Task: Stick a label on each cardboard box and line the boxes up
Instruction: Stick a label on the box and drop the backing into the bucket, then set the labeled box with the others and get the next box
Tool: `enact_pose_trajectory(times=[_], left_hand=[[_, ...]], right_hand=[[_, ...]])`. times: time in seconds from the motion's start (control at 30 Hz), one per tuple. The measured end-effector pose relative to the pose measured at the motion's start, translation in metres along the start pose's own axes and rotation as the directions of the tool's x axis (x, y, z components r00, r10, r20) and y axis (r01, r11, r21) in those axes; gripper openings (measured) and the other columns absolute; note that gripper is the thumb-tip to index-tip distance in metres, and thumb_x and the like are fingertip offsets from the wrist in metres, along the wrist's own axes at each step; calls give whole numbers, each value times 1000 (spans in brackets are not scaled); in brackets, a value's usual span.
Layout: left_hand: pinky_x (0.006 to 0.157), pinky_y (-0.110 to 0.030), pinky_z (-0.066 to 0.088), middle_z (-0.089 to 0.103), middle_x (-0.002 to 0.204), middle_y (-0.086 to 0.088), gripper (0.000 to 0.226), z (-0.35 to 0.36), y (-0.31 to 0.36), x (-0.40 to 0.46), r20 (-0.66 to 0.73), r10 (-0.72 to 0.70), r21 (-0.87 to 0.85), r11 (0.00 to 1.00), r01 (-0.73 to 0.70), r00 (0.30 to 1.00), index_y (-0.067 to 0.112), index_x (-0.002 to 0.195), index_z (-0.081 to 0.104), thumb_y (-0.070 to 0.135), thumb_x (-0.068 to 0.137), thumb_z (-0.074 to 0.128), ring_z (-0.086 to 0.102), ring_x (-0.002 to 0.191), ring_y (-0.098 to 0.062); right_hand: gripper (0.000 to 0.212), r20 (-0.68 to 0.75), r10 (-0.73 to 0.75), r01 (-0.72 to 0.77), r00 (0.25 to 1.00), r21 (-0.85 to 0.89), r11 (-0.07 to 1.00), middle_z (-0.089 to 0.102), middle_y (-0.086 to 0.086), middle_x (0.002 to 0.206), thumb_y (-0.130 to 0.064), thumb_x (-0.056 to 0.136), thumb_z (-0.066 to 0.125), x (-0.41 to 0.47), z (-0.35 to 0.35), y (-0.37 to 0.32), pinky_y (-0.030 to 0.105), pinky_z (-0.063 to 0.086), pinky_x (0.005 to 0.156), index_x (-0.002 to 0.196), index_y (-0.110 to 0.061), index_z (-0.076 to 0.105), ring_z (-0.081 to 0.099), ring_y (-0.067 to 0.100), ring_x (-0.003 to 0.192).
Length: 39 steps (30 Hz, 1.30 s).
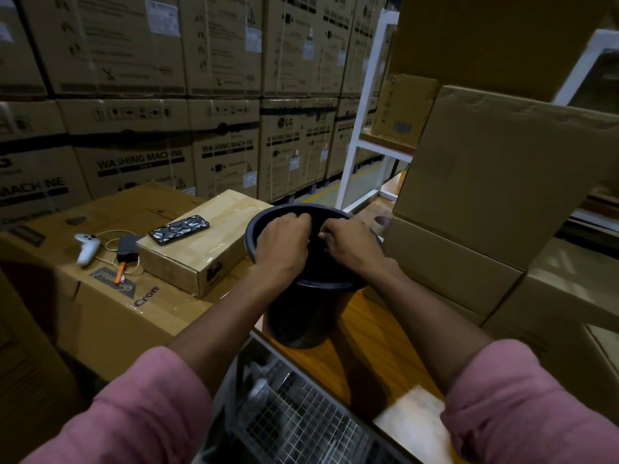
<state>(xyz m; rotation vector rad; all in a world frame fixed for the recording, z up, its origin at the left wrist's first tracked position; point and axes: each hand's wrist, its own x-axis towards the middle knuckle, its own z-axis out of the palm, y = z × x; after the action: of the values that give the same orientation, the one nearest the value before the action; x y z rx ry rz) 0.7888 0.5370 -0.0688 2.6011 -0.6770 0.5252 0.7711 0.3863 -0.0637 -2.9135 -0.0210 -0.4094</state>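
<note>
My left hand [283,242] and my right hand [348,244] meet over the mouth of a black bucket [301,316], fingers curled down inside the rim. The fingertips are hidden or too dark to show what they hold. Plain cardboard boxes are stacked right of the bucket: a big upper one [502,169] on a lower one [452,262]. Left of the bucket lies a small taped cardboard box [201,259] on a large flat box [100,296]. I see no label on these boxes.
A phone [179,230] lies on the small box. A white controller [87,247], a charger and a cable lie on the large box. The bucket stands on a wooden table [368,346], with a wire basket [301,420] below. Washing-machine cartons wall the back, beside a white shelf frame [355,145].
</note>
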Motion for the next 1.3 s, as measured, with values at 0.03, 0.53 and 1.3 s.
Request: enact_pose_trajectory(times=[0.03, 0.53, 1.3], left_hand=[[71, -42, 49, 62, 95, -8, 6, 0, 0, 1, 15, -5, 21, 1000, 5, 1000, 15, 99, 61, 20, 97, 60, 60, 89, -29], [102, -54, 36, 52, 142, -9, 40, 4, 30, 6, 65, 5, 4, 1000, -5, 998, 15, 132, 51, 36, 98, 51, 37, 134, -36], [90, -41, 42, 59, 127, -4, 29, -3, 359, -99, -1, 527, -402, 778, -483, 850, 18, 123, 56, 29, 98, 47, 47, 114, -26]], right_hand=[[18, 43, 4, -3, 999, -25, 1000, 69, 9, 95, -29, 101, 54, 1, 1, -3, 48, 57, 74, 104, -19, 69, 64, 32, 87], [26, 137, -16, 30, 990, -97, 995, 69, 8, 97, -23, 87, 51, -7, -52, -3, 46, 56, 74, 107, -17, 65, 58, 25, 78], [22, -101, 339, -352, 935, -187, 917, 68, 2, 85, -18, 100, 49, -305, -237, 160, 35, 45, 67, 93, -14, 69, 63, 22, 81]])
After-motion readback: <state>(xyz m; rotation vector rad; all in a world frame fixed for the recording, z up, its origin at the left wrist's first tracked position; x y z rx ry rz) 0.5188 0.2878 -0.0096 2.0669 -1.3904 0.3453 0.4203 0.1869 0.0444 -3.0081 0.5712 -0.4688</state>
